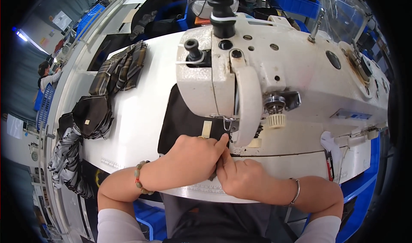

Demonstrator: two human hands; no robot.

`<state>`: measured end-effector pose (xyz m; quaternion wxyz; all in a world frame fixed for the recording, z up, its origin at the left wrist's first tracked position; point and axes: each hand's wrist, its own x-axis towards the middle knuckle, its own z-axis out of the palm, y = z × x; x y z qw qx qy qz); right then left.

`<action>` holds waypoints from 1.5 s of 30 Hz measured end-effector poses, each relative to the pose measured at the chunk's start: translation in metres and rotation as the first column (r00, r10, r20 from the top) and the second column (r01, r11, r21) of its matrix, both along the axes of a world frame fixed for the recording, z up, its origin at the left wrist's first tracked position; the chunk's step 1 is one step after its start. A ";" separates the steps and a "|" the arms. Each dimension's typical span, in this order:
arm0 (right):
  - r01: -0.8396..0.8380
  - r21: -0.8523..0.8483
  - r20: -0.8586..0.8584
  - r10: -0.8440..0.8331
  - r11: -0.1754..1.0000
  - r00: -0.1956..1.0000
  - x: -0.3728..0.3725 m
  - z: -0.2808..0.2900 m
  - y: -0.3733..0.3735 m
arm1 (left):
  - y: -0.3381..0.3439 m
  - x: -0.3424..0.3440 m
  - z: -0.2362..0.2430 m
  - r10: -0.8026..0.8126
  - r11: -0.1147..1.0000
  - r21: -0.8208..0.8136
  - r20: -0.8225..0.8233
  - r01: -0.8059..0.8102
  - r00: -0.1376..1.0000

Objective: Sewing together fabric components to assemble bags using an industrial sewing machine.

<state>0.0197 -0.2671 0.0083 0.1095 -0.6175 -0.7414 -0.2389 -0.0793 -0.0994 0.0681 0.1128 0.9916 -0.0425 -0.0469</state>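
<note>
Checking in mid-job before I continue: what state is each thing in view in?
Black flat cloth panel, spread out, partly hidden.
White bulky sewing machine, head above the panel; running or stopped, cannot tell.
Bare left hand, over the panel, index finger extended.
Bare right hand, fingers bent beside the left hand; grip unclear.
Brown-black plaid cloth pieces, folded, piled.
Black cloth pieces, stacked.
Black-and-white patterned cloth, bunched.

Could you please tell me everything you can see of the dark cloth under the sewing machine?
The dark cloth, near black, looks like matt fabric with a small pale rectangular patch. It lies flat on the white table, partly hidden by the sewing machine. The left hand covers part of its near side; whether the right hand touches it is unclear.
</note>
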 end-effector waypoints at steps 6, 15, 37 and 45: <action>0.019 -0.012 -0.067 -0.019 1.000 0.998 0.008 -0.001 0.008 | 0.009 0.016 0.009 0.079 0.996 0.047 -0.076 -0.076 0.994; 0.014 -0.033 -0.042 -0.015 0.999 0.999 0.001 0.008 0.001 | 0.009 -0.016 0.019 0.088 0.996 -0.004 0.296 -0.091 0.951; 0.002 -0.003 -0.014 -0.002 1.000 1.000 -0.008 0.008 -0.010 | 0.001 -0.019 0.015 -0.038 0.996 -0.073 0.121 0.047 0.992; -0.031 -0.002 -0.062 0.031 1.000 0.998 -0.006 0.008 -0.007 | 0.005 -0.036 0.049 -0.075 0.994 -0.067 0.164 0.087 0.984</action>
